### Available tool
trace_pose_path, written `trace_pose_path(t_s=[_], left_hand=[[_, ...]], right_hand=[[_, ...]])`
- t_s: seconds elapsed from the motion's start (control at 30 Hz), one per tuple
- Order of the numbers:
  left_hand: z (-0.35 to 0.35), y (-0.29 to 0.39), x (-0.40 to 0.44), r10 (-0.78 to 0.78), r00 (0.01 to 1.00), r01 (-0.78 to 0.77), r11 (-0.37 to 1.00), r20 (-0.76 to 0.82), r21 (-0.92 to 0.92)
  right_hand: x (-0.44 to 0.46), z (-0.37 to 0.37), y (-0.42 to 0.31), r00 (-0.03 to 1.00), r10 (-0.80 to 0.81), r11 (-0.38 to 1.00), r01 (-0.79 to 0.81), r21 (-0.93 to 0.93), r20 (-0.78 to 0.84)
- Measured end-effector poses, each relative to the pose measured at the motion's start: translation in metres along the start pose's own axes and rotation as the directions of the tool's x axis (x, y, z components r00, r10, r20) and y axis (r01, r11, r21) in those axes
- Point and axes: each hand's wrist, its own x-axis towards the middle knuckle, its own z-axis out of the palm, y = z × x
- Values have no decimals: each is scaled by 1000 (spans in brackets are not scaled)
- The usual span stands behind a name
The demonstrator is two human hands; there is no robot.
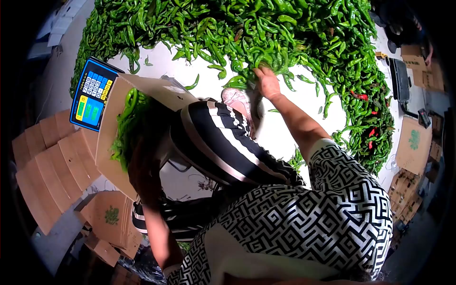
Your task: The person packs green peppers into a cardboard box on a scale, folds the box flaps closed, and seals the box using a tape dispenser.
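Note:
My right hand (268, 81) reaches forward to the near edge of a big heap of long green peppers (218, 28). Its fingers are curled round a few green peppers (275, 59), which look slightly blurred. My left hand (145, 166) is down in deep shadow at the near side of an open cardboard box (108, 137); its fingers cannot be made out. Inside that box lie green peppers (127, 118), partly lost in the dark. A pink patterned shoe (236, 99) and a striped trouser leg (223, 137) are between my two arms.
A blue scale display with keypad (92, 95) stands behind the box. Folded cardboard boxes (57, 156) are stacked at left, another printed carton (111, 213) below. Red peppers (372, 133) show at the heap's right. Further right are a dark chair (400, 78) and more cartons (413, 142).

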Motion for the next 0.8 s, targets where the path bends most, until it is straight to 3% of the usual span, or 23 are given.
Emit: trace_pose_path(t_s=[0.03,0.17,0.4,0.5,0.63,0.8], left_hand=[[-1,5,3,-19,1000,19,1000,11,7],[-4,7,6,-52,997,50,998,66,28],[-8,14,11,-111,992,112,994,56,-6],[-12,17,9,-135,989,133,991,64,30],[-11,19,12,-146,987,143,989,62,42],[-9,13,8,-132,990,130,991,46,28]], right_hand=[[9,3,-9,999,-31,999,31,-11,-9],[39,13,-36,957,106,981,-56,-187,271],[55,30,-60,915,254,936,-151,-317,314],[68,30,-54,884,252,958,-170,-233,393],[56,34,-42,900,213,977,-196,-84,379],[48,29,-47,886,245,969,-213,-123,394]])
